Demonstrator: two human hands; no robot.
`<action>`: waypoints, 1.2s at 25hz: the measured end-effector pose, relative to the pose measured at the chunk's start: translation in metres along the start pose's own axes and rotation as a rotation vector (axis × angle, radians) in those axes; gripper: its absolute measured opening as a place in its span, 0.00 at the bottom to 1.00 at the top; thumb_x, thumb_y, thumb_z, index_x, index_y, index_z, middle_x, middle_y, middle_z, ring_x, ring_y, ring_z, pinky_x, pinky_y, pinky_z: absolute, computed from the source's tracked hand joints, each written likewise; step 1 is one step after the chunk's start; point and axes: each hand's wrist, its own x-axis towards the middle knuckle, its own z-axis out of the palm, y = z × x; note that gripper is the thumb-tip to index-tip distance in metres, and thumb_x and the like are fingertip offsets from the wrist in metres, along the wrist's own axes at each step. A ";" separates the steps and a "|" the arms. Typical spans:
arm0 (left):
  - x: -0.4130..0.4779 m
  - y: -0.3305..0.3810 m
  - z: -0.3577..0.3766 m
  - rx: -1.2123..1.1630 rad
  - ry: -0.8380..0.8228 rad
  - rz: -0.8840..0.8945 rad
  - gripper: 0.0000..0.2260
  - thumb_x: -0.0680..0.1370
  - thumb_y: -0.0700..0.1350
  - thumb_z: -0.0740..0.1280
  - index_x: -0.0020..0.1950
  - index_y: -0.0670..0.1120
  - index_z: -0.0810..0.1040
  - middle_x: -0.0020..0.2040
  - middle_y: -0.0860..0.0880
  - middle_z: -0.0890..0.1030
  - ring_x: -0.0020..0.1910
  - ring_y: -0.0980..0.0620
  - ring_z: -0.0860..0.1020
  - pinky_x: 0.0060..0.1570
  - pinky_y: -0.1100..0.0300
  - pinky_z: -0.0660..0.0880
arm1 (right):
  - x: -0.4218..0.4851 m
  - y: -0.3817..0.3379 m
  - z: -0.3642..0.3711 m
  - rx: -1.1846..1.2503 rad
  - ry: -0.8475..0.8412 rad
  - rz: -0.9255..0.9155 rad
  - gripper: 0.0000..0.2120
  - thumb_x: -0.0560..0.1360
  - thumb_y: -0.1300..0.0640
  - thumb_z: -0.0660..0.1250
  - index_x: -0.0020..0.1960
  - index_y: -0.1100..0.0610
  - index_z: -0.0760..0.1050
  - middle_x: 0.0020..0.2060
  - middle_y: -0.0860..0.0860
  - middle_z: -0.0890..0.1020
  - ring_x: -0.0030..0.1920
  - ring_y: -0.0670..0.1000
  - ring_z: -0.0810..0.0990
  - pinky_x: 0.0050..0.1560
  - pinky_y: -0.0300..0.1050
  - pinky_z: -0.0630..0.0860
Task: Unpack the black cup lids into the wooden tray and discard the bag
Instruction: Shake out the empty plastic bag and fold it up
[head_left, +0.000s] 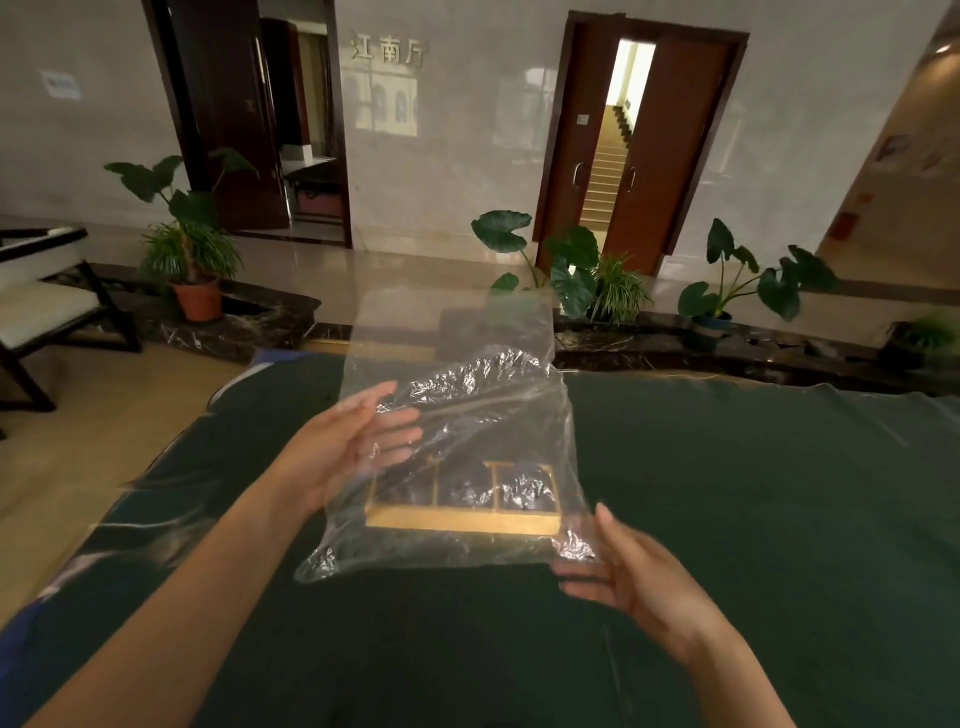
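A clear, crumpled plastic bag hangs in the air between my hands and looks empty. My left hand holds its left side, thumb on top and fingers stretched out behind the film. My right hand pinches the bag's lower right corner between thumb and fingers. Behind the bag, seen through the plastic, the wooden tray sits on the dark green table cloth. Its compartments hold black cup lids, blurred by the film.
The table's left edge drops to a wooden floor. A chair stands far left. Potted plants line a black stone ledge beyond the table's far edge.
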 end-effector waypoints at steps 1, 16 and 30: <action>0.000 -0.002 -0.003 -0.012 0.007 0.019 0.14 0.80 0.48 0.57 0.65 0.53 0.71 0.56 0.46 0.83 0.55 0.47 0.81 0.44 0.59 0.80 | -0.005 0.006 -0.001 0.026 -0.005 0.011 0.24 0.70 0.42 0.63 0.55 0.60 0.79 0.48 0.60 0.85 0.43 0.55 0.85 0.39 0.46 0.81; -0.015 -0.020 -0.007 -0.256 0.041 -0.008 0.17 0.78 0.51 0.58 0.64 0.50 0.75 0.57 0.46 0.83 0.56 0.47 0.81 0.45 0.57 0.81 | -0.012 0.033 -0.032 -0.052 -0.044 0.046 0.19 0.71 0.46 0.63 0.56 0.57 0.80 0.51 0.58 0.85 0.52 0.54 0.84 0.49 0.46 0.79; -0.049 -0.042 -0.015 0.182 0.110 -0.088 0.12 0.78 0.45 0.61 0.51 0.43 0.82 0.49 0.40 0.81 0.47 0.46 0.80 0.48 0.50 0.81 | 0.042 -0.011 0.022 0.026 0.349 -0.077 0.16 0.78 0.49 0.62 0.40 0.56 0.82 0.31 0.52 0.77 0.30 0.47 0.74 0.28 0.37 0.75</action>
